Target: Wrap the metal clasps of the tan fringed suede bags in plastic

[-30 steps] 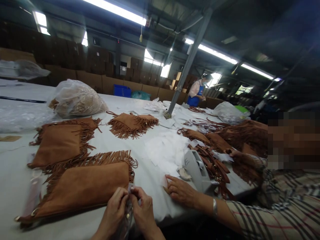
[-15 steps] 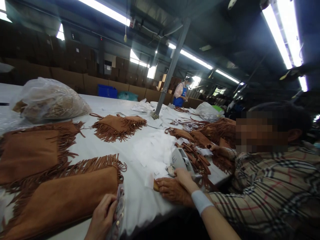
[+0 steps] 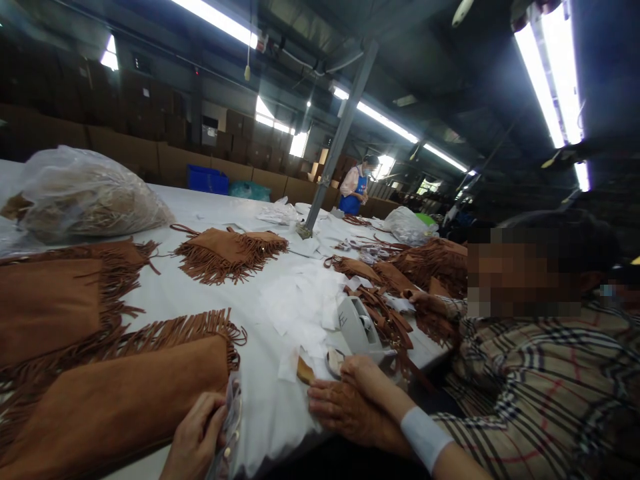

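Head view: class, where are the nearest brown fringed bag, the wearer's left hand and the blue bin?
Brown fringed bag (image 3: 130, 397), head view: smooth panel.
Left hand (image 3: 194, 430), head view: back of the hand.
Blue bin (image 3: 207, 182), head view: front wall.

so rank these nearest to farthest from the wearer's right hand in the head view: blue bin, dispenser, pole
1. Dispenser: just beyond the right hand.
2. Pole: foot further back, to the left.
3. Blue bin: farthest back and left.
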`<state>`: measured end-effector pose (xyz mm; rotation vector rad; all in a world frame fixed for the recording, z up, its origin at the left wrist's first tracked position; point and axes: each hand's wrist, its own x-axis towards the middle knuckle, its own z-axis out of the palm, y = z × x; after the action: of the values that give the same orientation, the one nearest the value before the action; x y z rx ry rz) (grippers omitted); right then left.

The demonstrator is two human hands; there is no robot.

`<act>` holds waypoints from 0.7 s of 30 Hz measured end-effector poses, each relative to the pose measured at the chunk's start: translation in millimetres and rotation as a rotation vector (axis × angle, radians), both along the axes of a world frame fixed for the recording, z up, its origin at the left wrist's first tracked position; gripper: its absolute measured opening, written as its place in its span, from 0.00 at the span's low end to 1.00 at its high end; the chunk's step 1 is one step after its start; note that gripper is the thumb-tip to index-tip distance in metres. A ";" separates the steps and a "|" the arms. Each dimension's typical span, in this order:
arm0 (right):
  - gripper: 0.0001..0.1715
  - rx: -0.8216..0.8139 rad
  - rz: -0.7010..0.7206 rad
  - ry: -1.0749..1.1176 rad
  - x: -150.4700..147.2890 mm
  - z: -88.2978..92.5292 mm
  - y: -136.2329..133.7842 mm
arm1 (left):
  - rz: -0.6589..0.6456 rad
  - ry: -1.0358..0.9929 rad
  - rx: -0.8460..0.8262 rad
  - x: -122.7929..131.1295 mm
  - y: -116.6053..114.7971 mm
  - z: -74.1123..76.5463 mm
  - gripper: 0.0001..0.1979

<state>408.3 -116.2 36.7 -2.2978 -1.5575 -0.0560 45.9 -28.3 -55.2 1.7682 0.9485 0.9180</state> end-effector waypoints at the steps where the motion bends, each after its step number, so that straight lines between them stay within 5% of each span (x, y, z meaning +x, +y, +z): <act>1: 0.12 -0.061 0.075 0.009 0.7 0.3 -0.3 | -0.002 0.004 0.003 -0.1 1.0 -2.2 0.14; 5: 0.01 -0.208 0.210 0.003 2.1 4.3 -5.4 | -0.009 0.021 0.005 -0.2 1.9 -6.4 0.13; 11: 0.21 -0.240 0.084 -0.124 -16.5 -7.0 -11.2 | 0.007 0.031 0.006 -0.3 -1.7 2.0 0.13; 17: 0.13 -0.293 0.001 -0.163 -44.2 -33.3 3.6 | -0.006 0.013 -0.013 -0.9 -0.6 1.4 0.13; 21: 0.19 -0.286 -0.090 -0.218 -50.3 -31.3 3.4 | 0.024 -0.035 -0.052 0.2 -2.5 4.0 0.13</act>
<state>358.0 -112.8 5.3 -2.6619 -1.6573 -0.1174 46.0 -30.8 -51.2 1.6945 0.9644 0.9285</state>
